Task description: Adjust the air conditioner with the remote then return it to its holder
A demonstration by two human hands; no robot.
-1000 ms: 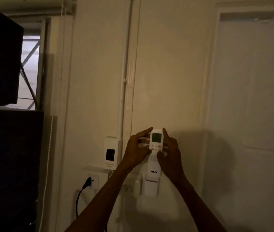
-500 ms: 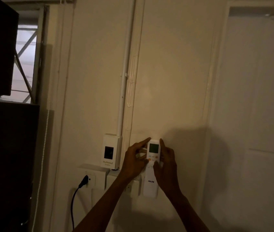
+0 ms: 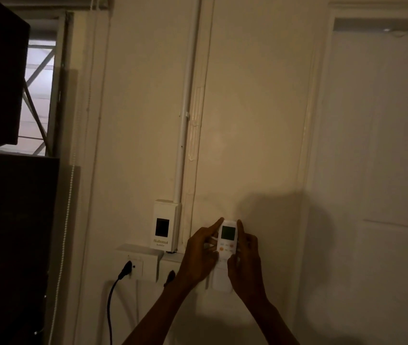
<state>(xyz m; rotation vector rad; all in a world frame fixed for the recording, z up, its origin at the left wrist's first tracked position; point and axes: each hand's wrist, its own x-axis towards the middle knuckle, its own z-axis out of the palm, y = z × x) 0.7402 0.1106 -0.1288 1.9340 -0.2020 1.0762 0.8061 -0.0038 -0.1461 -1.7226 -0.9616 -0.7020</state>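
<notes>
remote (image 3: 226, 247) upright against wall, lower end likely entering holder | left hand (image 3: 199, 257) and right hand (image 3: 246, 261) pinch its sides, probably steadying it

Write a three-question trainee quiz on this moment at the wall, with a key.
1. True or false: both hands touch the white AUX remote.
2. Which lies directly left of the remote? A) door B) National box C) window
3. Fill in: a black ___ sits in the wall socket.

Key
1. True: the left hand and the right hand flank it against the wall.
2. B: the National box.
3. plug.
</notes>
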